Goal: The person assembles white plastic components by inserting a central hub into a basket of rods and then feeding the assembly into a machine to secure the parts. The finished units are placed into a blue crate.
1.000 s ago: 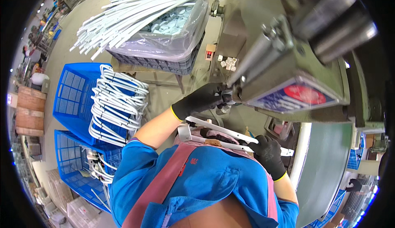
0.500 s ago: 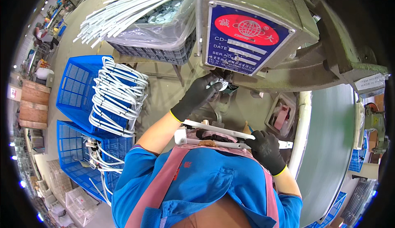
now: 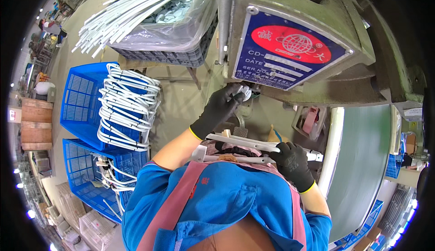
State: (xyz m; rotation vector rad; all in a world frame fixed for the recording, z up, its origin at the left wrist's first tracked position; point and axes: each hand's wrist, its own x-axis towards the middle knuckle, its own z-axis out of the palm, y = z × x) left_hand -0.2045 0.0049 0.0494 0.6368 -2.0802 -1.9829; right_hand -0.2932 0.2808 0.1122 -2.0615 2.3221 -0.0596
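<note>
My left hand (image 3: 220,105), in a dark glove with a yellow cuff, pinches a small pale fitting (image 3: 245,93) between thumb and fingers. It is just below the head of a green press (image 3: 247,13); the fitting's exact shape is partly hidden by the fingers. My right hand (image 3: 293,161), gloved alike, is closed round a white tube (image 3: 240,142) that lies crosswise in front of my waist. A second white bar runs beneath it, nearer my body, and a white end piece (image 3: 199,153) shows at its left end.
Blue baskets (image 3: 68,101) stand at the left, holding bent white tubes (image 3: 129,106). Behind them a grey crate (image 3: 181,57) bears straight white tubes (image 3: 140,15) and small pale fittings (image 3: 172,12). A green belt (image 3: 362,160) runs along the right, beside a bin (image 3: 310,120) with a pink item.
The view has shifted slightly, so the press appears lower and farther right. The left end of the upper tube has moved a little right. Both hands keep their grip.
</note>
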